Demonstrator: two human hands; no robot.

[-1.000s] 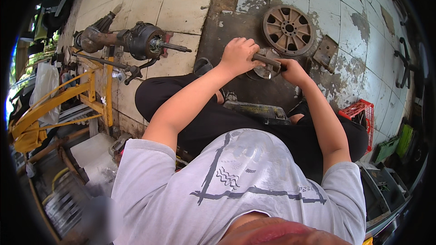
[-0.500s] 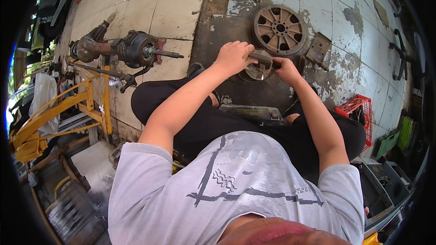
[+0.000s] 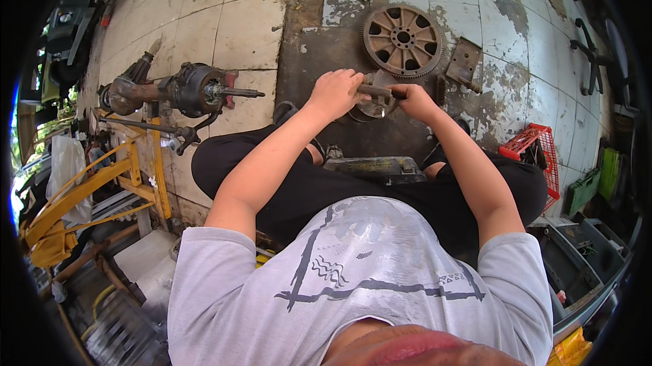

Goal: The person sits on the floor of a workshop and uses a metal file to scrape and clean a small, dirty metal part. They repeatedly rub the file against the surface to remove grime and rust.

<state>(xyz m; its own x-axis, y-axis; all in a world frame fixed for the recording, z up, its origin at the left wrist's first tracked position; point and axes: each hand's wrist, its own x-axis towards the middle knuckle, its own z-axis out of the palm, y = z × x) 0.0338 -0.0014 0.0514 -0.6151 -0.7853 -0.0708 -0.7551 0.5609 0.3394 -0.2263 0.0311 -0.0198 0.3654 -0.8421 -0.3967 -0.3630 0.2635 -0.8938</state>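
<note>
Both hands are out in front of me, over the floor between my bent legs. My left hand [image 3: 337,94] is closed round the left end of a dark brown, rod-like metal part [image 3: 375,90]. The fingers of my right hand [image 3: 415,102] grip its right end; the exact kind of the part cannot be made out. Just under it is a round, worn metal piece [image 3: 369,111], partly hidden by my hands. A rusty toothed flywheel [image 3: 403,41] with several openings lies flat beyond my hands, with a rusty metal plate [image 3: 464,62] to its right.
A greasy axle-like assembly [image 3: 183,89] with a protruding shaft is at the left, by a yellow metal frame [image 3: 161,169]. A dark, scuffed case [image 3: 373,168] lies between my legs. To the right are a red plastic crate [image 3: 527,140] and a grey bin [image 3: 574,257].
The whole view has shifted slightly, so the floor things appear farther left. Both hands still grip the rod-like part, which looks more level, and my left hand is a little nearer me.
</note>
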